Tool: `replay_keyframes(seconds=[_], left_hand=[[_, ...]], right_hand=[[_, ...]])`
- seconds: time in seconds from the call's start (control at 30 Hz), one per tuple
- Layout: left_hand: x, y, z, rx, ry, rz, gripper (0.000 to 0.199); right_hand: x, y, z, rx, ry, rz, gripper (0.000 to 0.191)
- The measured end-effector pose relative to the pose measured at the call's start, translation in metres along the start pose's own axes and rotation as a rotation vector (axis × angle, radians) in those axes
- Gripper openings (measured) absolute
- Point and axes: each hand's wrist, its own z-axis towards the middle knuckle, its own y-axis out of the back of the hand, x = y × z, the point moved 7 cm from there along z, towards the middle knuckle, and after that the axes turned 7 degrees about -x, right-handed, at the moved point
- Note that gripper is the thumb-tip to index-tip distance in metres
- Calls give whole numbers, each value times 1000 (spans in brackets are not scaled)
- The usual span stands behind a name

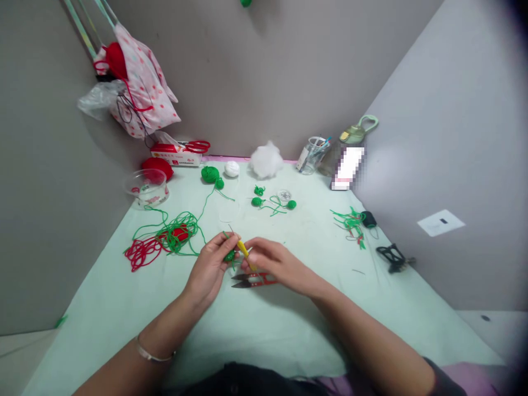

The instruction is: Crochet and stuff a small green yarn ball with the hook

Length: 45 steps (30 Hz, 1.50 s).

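My left hand (215,254) pinches a small green crocheted piece (229,256), partly covered by my fingers. In my right hand (270,258) is a crochet hook with a yellow handle (243,249), its thin metal end pointing up and left beside the green piece. Whether the hook's tip is in a stitch I cannot tell. Red-handled thread snips (247,281) lie on the cloth just under my hands, their dark blades to the left. Loose green yarn (177,231) lies tangled with red yarn (142,253) left of my hands.
Several small green crocheted balls (291,204), white stuffing (267,160) and a green yarn ball (210,174) lie toward the back wall. A clear tub (147,188) stands at left. To the right are yarn scraps (352,223), black thread (368,219) and a black clip (394,257).
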Motion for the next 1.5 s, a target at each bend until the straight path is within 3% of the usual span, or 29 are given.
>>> replay_keyframes(seconds=[0.13,0.27,0.37,0.53,0.6,0.7,0.8,0.87,0.97,1.13,1.33,1.5], left_hand=[[6,1,3,28,-62,174,25],[2,4,8,54,-87,335,24],[-2,5,10,70,-121,420,24],[-5,4,6,77,-184,551,21],[-3,-1,1,99,-207,611,19],[-1,-11,-10,152,-252,672,19],[-5,-16,-15,176,-334,705,18],[-12,-14,-14,150,-394,724,16],[-20,-8,-10,108,-440,751,15],[-14,-13,-11,188,-396,782,17],[-5,-21,-18,294,-334,801,20],[-3,-25,-20,314,-325,774,18]], right_hand=[[-25,-16,7,70,-180,241,41],[-25,-3,12,-5,-188,429,33],[-14,26,15,-129,-110,519,29],[12,102,8,-465,142,596,28],[15,114,2,-584,203,533,27],[7,88,1,-560,160,380,30],[-1,38,5,-328,124,0,30],[-8,16,6,-184,86,-132,30],[-17,16,8,-122,6,-73,39],[-15,28,13,-199,24,117,47],[-16,2,15,-43,-26,427,49],[-12,4,11,-105,16,450,52]])
